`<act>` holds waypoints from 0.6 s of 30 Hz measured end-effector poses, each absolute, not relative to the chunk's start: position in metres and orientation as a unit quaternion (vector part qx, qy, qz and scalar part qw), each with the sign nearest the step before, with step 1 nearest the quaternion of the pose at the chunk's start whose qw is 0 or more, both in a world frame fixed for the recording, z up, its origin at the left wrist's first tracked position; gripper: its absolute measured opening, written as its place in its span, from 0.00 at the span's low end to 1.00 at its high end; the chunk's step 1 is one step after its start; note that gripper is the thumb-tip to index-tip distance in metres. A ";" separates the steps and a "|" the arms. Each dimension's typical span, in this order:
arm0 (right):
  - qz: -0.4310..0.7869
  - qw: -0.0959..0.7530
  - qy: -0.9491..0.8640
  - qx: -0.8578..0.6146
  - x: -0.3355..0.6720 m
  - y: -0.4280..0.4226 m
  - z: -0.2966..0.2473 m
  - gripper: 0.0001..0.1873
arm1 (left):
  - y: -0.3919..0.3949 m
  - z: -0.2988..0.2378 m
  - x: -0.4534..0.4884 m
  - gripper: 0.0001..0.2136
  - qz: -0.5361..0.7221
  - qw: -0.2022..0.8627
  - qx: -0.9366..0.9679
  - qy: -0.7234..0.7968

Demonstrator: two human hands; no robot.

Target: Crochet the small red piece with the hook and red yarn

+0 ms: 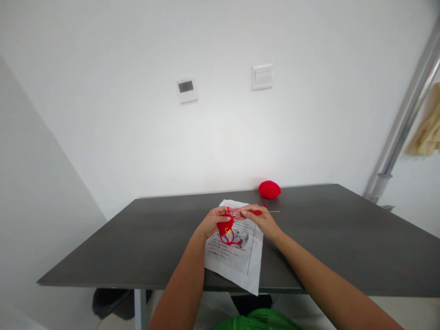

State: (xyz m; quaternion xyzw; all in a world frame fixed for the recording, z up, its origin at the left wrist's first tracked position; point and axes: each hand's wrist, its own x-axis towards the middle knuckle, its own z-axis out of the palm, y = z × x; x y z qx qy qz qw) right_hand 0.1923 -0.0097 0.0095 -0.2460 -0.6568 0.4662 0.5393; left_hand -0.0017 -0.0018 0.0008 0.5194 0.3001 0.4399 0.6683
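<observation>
My left hand [213, 221] is closed on a small red crochet piece [225, 225], pinching it between thumb and fingers. A yellow stitch marker [227, 231] sits on its lower part, and a loop of red yarn [228, 241] dangles below. In my right hand [259, 217] is a crochet hook [256, 212] with a red handle; a thin metal end sticks out to the right. The fingertips of both hands are close together, with red yarn strands between them. Whether the hook's other end is in the stitches is too small to tell.
A printed sheet [237, 261] with text and a picture lies under my hands, overhanging the front edge of the dark table [165, 243]. The red yarn ball [270, 189] rests at the back by the wall. A black bin [113, 302] stands below on the left.
</observation>
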 end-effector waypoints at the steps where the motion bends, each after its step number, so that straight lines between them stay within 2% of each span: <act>1: 0.442 0.542 -0.668 -0.255 0.192 -0.010 0.009 0.10 | -0.001 0.000 -0.001 0.17 0.444 0.662 0.524 0.301; 11: 0.299 0.504 -0.776 -0.232 0.191 -0.005 -0.001 0.08 | 0.000 -0.002 0.008 0.30 0.444 0.636 0.535 0.334; 18: 0.289 0.493 -0.783 -0.247 0.191 -0.006 0.000 0.08 | -0.001 -0.002 0.013 0.32 0.457 0.607 0.530 0.376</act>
